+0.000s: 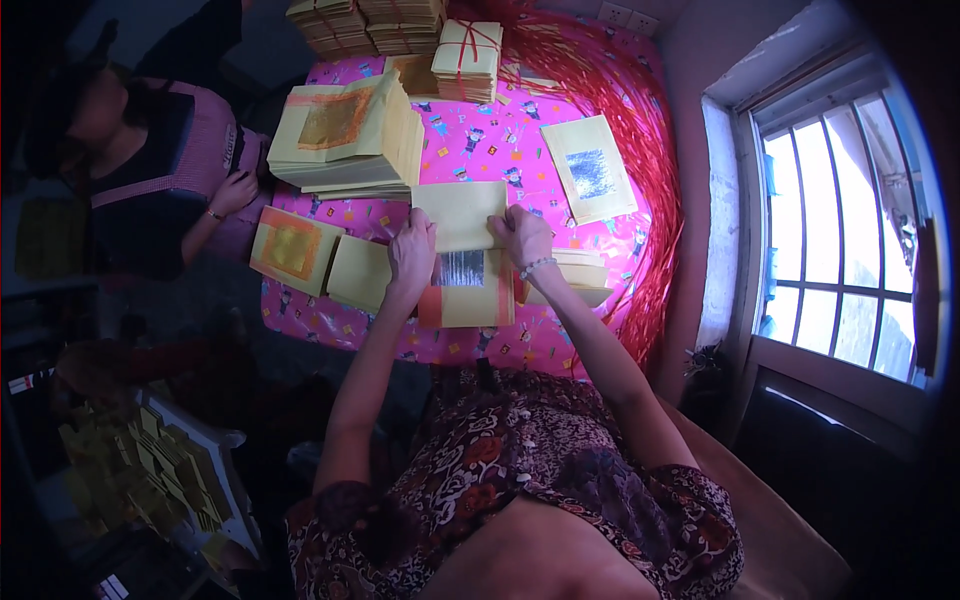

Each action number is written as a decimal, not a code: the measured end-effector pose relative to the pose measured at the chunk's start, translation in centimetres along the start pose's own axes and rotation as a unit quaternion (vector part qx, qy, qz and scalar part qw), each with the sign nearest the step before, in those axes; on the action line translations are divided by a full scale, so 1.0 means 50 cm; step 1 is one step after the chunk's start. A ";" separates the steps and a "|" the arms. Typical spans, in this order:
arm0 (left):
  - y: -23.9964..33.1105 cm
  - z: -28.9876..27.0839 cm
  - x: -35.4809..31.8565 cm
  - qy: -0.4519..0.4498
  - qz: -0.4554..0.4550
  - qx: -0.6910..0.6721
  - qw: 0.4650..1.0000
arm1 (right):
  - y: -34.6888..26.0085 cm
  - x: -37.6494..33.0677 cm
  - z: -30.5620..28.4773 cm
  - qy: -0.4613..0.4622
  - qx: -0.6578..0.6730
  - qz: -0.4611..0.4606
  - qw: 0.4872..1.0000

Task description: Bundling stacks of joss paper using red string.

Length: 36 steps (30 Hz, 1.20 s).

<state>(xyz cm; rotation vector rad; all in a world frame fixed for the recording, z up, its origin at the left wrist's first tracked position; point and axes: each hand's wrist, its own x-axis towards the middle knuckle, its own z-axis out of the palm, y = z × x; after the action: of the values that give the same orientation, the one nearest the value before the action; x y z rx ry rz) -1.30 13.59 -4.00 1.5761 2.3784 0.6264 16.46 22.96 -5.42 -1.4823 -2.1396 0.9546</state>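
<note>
My left hand (411, 246) pinches one side of a yellow paper sheet (459, 207), and my right hand (524, 239) pinches the other side. The sheet is bent over between them, its far part standing toward the table's middle. Just nearer to me lies yellow paper with a silver foil square (458, 268) and an orange band at its left edge. Whether it is the same sheet or one beneath, I cannot tell. To the right of my right hand is a small pile of folded yellow paper (580, 272), partly hidden by my wrist.
A tall stack of gold-foil paper (390, 150) stands at the far left. Behind it are bundles tied with red string (467, 60). Red strands (655, 200) run along the right edge. A silver-foil sheet (590, 170) lies apart. A person (170, 160) sits left, beside the pink tablecloth (470, 130).
</note>
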 end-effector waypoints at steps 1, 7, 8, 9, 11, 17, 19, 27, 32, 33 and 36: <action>0.004 -0.003 -0.001 -0.015 0.002 -0.011 1.000 | -0.001 -0.002 0.002 0.023 -0.005 -0.011 1.000; 0.054 -0.003 -0.012 -0.071 0.012 0.144 0.987 | -0.023 -0.023 -0.005 0.142 -0.054 -0.066 0.986; 0.054 0.004 -0.013 -0.069 0.012 0.144 0.987 | -0.029 -0.026 -0.012 0.127 -0.061 -0.101 0.985; 0.054 0.010 -0.015 -0.068 0.002 0.150 0.986 | -0.036 -0.031 -0.017 0.113 -0.067 -0.135 0.982; 0.052 0.027 -0.018 -0.068 -0.006 0.154 0.986 | -0.050 -0.050 -0.005 0.065 -0.102 -0.211 0.970; 0.048 0.041 -0.031 -0.031 0.010 0.118 0.992 | -0.011 -0.064 0.048 0.042 -0.098 -0.220 0.970; 0.045 0.037 -0.042 -0.035 0.013 0.097 0.995 | -0.006 -0.063 0.047 0.052 -0.089 -0.222 0.970; 0.022 0.041 -0.050 -0.013 0.033 0.028 0.999 | -0.003 -0.059 0.038 0.038 0.005 -0.197 0.980; 0.008 0.053 -0.067 0.053 0.046 -0.020 0.997 | -0.002 -0.061 0.034 0.026 0.059 -0.181 0.981; 0.007 0.053 -0.067 0.054 0.048 -0.020 0.997 | 0.000 -0.063 0.033 0.021 0.071 -0.192 0.978; 0.009 0.049 -0.074 0.069 0.038 -0.053 0.996 | 0.004 -0.068 0.030 0.015 0.079 -0.206 0.975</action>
<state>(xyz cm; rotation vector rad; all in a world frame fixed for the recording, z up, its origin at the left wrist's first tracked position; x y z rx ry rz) 1.54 10.89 -6.14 1.6341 2.3460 0.8879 16.91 19.40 -6.36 -0.9205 -2.1713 0.9126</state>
